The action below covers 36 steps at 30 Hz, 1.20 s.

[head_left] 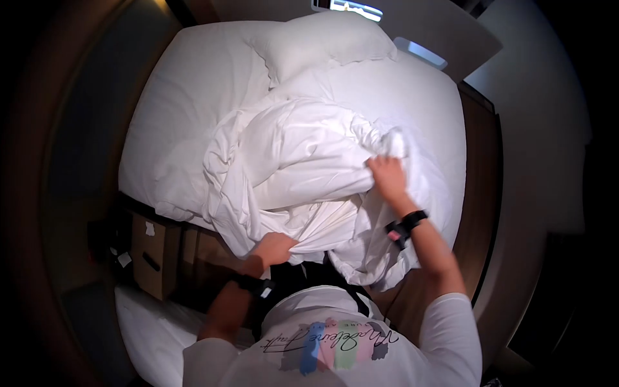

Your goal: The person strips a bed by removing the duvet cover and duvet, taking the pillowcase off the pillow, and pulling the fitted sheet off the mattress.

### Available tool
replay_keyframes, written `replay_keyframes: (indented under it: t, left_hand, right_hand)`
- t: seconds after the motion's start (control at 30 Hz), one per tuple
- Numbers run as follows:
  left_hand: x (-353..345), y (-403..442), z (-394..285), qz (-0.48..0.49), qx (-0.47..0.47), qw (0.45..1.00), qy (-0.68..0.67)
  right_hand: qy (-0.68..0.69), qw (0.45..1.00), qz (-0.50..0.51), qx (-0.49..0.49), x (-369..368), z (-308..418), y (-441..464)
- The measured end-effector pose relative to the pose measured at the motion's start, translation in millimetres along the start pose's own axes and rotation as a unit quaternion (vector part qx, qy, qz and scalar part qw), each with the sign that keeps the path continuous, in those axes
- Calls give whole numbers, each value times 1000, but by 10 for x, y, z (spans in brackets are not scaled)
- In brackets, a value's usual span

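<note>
A rumpled white duvet (303,145) lies bunched over the near half of the bed, and its front folds hang past the mattress edge towards my body. My left hand (275,248) is closed on the duvet's near edge, low and left of the middle. Farther out and to the right, my right hand (388,175) grips a fold of the same duvet, fingers curled into the cloth. Both wrists wear dark bands. Parts of the fingers are hidden in the fabric.
A white pillow (329,42) rests at the head of the bed on the white sheet (193,84). At the lower left stands a brown cardboard box (155,255), with white bedding (155,322) near it. A wooden bed frame (480,193) runs along the right.
</note>
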State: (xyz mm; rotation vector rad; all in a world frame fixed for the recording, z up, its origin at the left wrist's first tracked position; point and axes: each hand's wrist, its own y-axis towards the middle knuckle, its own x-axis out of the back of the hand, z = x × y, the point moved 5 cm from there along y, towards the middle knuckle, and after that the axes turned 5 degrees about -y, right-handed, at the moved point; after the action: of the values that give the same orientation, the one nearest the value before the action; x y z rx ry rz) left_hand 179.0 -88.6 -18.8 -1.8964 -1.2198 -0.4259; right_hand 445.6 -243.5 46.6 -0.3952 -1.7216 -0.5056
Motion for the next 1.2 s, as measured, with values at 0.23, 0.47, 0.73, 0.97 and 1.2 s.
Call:
replay_keyframes:
  t: [0.23, 0.47, 0.73, 0.97, 1.2]
  left_hand:
    - [1337, -2034, 565, -259, 179, 949, 8]
    - [1978, -2664, 797, -439, 260, 851, 124]
    - [1065, -745, 347, -288, 114, 948, 76]
    - [-35, 716, -367, -139, 10, 987, 75]
    - [-437, 1463, -470, -121, -6, 919, 376]
  right_hand:
    - [-58, 973, -222, 31, 2847, -1566, 618]
    - [-194, 906, -264, -268, 2888, -3020, 553]
    - [164, 960, 226, -15, 343, -317, -17]
    - [183, 928, 191, -262, -1266, 736, -866]
    - [237, 897, 176, -328, -691, 254, -837]
